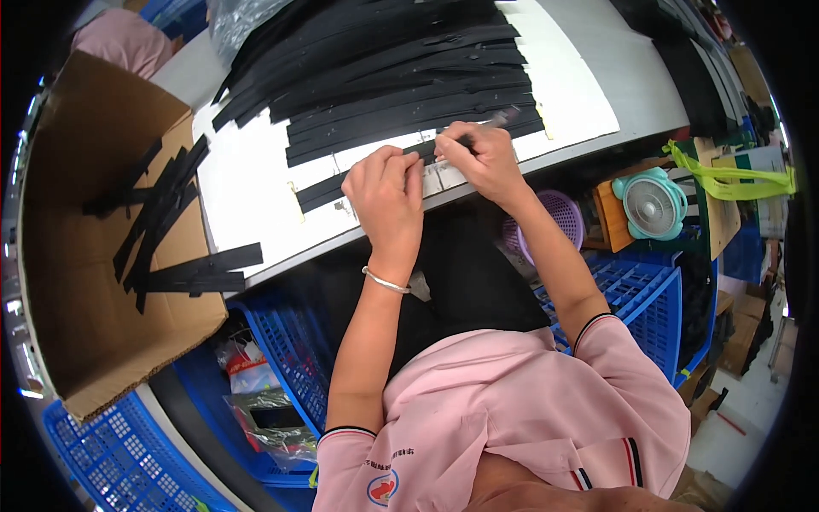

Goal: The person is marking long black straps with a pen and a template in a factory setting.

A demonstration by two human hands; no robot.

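A single black fabric strip (320,194) lies along the near edge of the white work board (247,213). My left hand (386,192) presses down on it, fingers bent and close together, hiding its middle. To the right, my right hand (485,160) grips a pen (505,116) that slants up and to the right. The pen's tip is hidden by the fingers, close to the strip. Small marks are drawn on the board around the strip. Just beyond my hands, a broad layer of black strips (401,72) lies side by side and partly overlapping.
At the left stands an open cardboard box (94,341) with several loose black strips (162,213) in it and over its edge. Blue plastic crates (631,299) flank my lap. A turquoise fan (653,203) and purple basket (559,224) are at the right.
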